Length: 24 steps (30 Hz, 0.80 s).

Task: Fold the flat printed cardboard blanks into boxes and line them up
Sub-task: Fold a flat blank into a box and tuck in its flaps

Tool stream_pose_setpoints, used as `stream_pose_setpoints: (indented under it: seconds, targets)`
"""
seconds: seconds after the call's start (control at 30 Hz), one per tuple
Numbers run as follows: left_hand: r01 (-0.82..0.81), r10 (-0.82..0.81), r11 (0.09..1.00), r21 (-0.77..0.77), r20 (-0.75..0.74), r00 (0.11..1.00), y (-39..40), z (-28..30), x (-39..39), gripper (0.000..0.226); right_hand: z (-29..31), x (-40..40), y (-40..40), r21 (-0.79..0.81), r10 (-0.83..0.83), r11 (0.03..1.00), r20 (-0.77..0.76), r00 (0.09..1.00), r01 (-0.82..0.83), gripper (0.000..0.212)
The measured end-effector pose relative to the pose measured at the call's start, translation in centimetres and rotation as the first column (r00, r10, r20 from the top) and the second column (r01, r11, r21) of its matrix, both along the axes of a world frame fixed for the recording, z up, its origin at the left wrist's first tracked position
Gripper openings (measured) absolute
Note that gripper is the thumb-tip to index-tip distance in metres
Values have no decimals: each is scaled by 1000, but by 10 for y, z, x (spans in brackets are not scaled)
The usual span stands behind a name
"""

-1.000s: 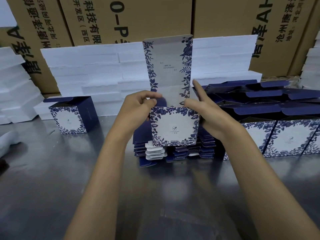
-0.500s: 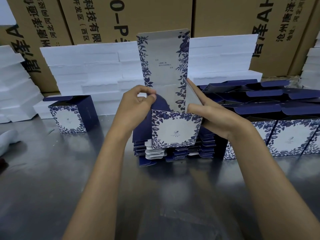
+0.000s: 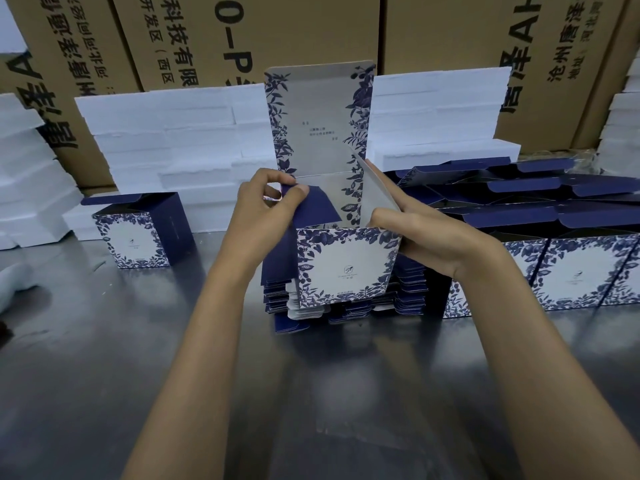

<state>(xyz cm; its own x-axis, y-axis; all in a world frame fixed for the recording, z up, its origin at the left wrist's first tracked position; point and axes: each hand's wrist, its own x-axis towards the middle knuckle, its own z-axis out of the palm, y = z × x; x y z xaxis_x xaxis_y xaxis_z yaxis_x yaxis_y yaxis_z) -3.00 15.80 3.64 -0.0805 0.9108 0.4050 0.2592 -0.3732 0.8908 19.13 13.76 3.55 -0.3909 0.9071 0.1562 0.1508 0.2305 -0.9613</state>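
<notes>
I hold a half-formed blue-and-white floral box (image 3: 346, 268) upright above a stack of flat blanks (image 3: 346, 306) at the table's middle. Its tall lid panel (image 3: 318, 116) stands straight up behind. My left hand (image 3: 266, 216) pinches the navy side flap (image 3: 318, 209) at the box's left top edge. My right hand (image 3: 422, 233) grips the right wall, fingers extended along the right flap (image 3: 375, 192). A row of finished boxes (image 3: 571, 271) with open lids stands to the right. One finished box (image 3: 138, 233) sits alone at the left.
White foam slabs (image 3: 166, 143) are piled behind the work area and at the far left (image 3: 24, 174). Large brown cartons (image 3: 242, 36) with black print form the back wall. The steel tabletop (image 3: 311, 393) stretches toward me. A blurred pale object (image 3: 17, 282) lies at the left edge.
The box has opened from a flatter shape into a squarer tube. My left hand has pulled the navy side flap up and inward, while my right hand slid along the right flap.
</notes>
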Motion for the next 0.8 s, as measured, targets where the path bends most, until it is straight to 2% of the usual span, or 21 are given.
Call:
stream_pose_setpoints:
  seconds: [0.1,0.2,0.27,0.37,0.4,0.47,0.53,0.6,0.73,0.8]
  targets:
    - [81,-75,995,-59,100,992,1,-3,4,14,-1,1,2,-4,16,1000,-3,1000,-16,80]
    - [99,-88,993,-65,150,985,2,-5,4,11,0,5,4,-45,43,998,-27,999,-44,86]
    - [104,-91,992,-71,161,983,2,-4,2,10,3,7,5,-35,30,999,-66,997,-33,75]
    - [124,-109,989,-79,173,979,2,-4,2,11,9,10,2,17,-186,982,-55,981,187,50]
    - [125,-110,989,-80,176,978,2,-4,2,11,11,11,2,49,-271,962,7,963,270,49]
    - [120,-103,989,-84,179,978,2,-3,2,10,12,14,4,89,-354,935,136,925,344,61]
    - [113,-96,989,-91,174,980,3,-2,2,11,12,15,4,76,-322,947,162,933,313,77]
    - [110,-93,989,-95,170,981,3,-3,2,11,12,12,3,76,-288,957,170,942,279,80]
    - [112,-94,988,-109,151,984,3,-5,2,14,9,8,1,53,-261,965,181,948,256,71]
    - [113,-96,987,-114,146,985,3,-4,2,13,10,7,0,40,-254,967,161,954,250,52]
